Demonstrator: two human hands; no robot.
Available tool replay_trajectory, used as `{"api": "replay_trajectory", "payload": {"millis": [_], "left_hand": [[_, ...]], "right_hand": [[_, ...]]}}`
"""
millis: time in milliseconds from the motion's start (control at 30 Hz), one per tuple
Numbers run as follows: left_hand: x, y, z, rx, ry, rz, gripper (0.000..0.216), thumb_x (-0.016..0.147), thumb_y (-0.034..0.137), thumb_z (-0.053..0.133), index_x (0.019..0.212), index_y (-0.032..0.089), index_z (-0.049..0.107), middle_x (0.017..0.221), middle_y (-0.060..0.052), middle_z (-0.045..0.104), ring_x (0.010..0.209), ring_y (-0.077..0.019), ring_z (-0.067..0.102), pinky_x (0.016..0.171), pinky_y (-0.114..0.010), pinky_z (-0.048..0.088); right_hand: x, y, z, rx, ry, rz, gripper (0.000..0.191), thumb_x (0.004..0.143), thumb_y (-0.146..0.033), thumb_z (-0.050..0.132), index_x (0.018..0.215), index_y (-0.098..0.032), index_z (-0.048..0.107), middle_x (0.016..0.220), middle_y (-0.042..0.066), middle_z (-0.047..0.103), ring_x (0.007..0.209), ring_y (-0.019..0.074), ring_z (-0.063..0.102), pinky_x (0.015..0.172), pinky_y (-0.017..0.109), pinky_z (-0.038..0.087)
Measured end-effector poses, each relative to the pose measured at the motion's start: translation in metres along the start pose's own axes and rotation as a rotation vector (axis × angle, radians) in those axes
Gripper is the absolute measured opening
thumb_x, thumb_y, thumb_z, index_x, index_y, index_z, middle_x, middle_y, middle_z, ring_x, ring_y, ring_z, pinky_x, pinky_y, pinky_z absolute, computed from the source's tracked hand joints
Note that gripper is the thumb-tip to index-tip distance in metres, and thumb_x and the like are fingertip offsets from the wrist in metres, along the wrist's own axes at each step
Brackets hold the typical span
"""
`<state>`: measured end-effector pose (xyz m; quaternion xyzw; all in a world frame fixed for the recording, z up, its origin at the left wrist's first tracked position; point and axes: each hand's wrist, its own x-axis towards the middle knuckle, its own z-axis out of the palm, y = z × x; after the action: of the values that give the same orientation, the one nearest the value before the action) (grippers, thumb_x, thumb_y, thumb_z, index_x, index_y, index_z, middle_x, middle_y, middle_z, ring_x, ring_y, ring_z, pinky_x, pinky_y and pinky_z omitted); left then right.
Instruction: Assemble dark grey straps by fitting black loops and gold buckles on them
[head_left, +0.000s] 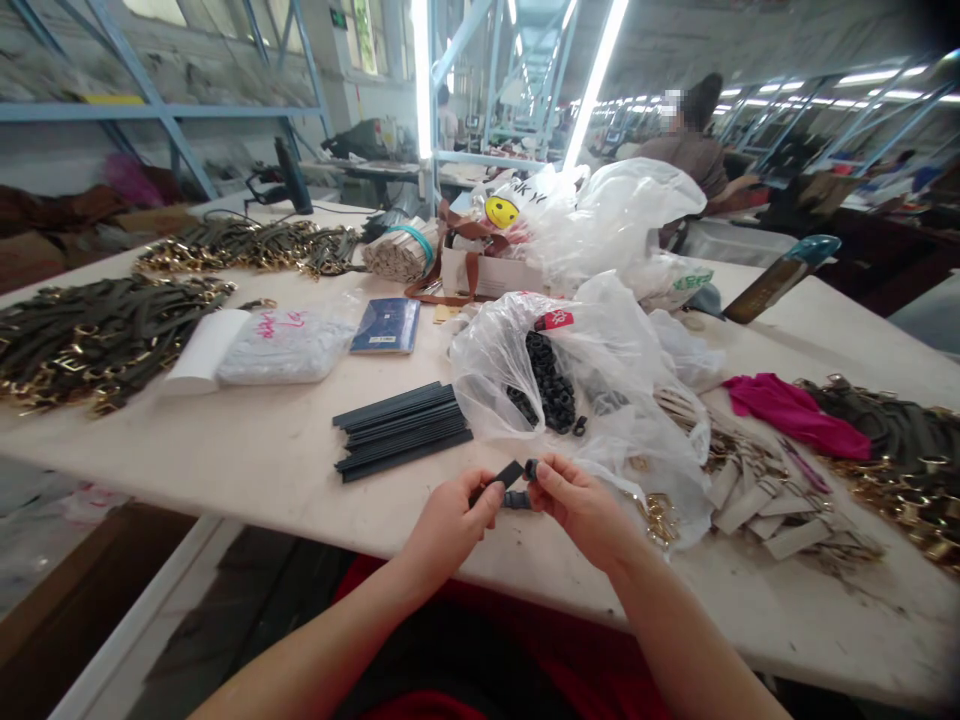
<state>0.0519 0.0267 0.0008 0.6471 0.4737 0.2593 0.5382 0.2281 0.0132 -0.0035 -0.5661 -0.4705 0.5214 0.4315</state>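
Observation:
My left hand (450, 520) pinches one end of a dark strap (504, 477) just above the table's near edge. My right hand (577, 500) is closed on a small black ring-like piece (529, 468) at the strap's tip, the two hands almost touching. A stack of the same dark straps (401, 428) lies a little beyond my left hand. Right behind my hands, a clear plastic bag (487, 370) holds a heap of small black rings (551, 385).
Piles of dark straps with gold buckles (97, 335) cover the left side and the far right (900, 450). A white wrapped packet (277, 345), a blue booklet (386, 325), a pink cloth (791, 410), beige tags (757, 495) and more bags lie about. A person (694, 140) sits beyond the table.

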Motion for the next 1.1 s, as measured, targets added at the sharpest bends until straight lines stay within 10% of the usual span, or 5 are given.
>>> {"api": "replay_trajectory", "payload": {"millis": [100, 633, 867, 1100], "left_hand": [[-0.002, 0.004, 0.002, 0.092, -0.023, 0.012, 0.029, 0.084, 0.041, 0.039, 0.079, 0.017, 0.056, 0.055, 0.004, 0.049, 0.048, -0.0092, 0.045, 0.047, -0.019, 0.034], [-0.007, 0.003, 0.000, 0.240, -0.213, -0.013, 0.029, 0.082, 0.038, 0.041, 0.068, 0.018, 0.055, 0.051, 0.005, 0.050, 0.047, -0.0092, 0.045, 0.048, -0.019, 0.032], [-0.006, -0.001, -0.006, 0.074, -0.268, 0.018, 0.036, 0.077, 0.018, 0.042, 0.113, 0.016, 0.045, 0.076, 0.000, 0.061, 0.064, -0.0111, 0.054, 0.057, -0.021, 0.040], [-0.001, -0.012, -0.005, 0.013, -0.252, -0.006, 0.031, 0.080, 0.019, 0.041, 0.111, 0.017, 0.044, 0.075, 0.001, 0.061, 0.063, -0.0114, 0.056, 0.058, -0.023, 0.042]], "right_hand": [[-0.013, 0.002, 0.013, 0.340, -0.004, 0.050, 0.029, 0.071, -0.045, 0.064, 0.070, -0.017, 0.055, 0.061, -0.002, 0.054, 0.055, 0.0106, 0.048, 0.057, 0.025, 0.039], [-0.027, 0.018, 0.021, 0.131, 0.010, 0.035, 0.025, 0.068, -0.041, 0.066, 0.074, -0.017, 0.067, 0.053, -0.004, 0.053, 0.054, 0.0116, 0.046, 0.055, 0.026, 0.037], [-0.023, 0.024, 0.024, 0.195, 0.129, 0.028, 0.024, 0.070, -0.042, 0.066, 0.073, -0.018, 0.062, 0.057, -0.004, 0.052, 0.055, 0.0108, 0.045, 0.055, 0.025, 0.036], [-0.029, 0.029, 0.028, 0.370, 0.015, -0.018, 0.040, 0.082, -0.054, 0.045, 0.079, -0.019, 0.063, 0.063, 0.000, 0.055, 0.061, 0.0137, 0.047, 0.060, 0.028, 0.037]]}}
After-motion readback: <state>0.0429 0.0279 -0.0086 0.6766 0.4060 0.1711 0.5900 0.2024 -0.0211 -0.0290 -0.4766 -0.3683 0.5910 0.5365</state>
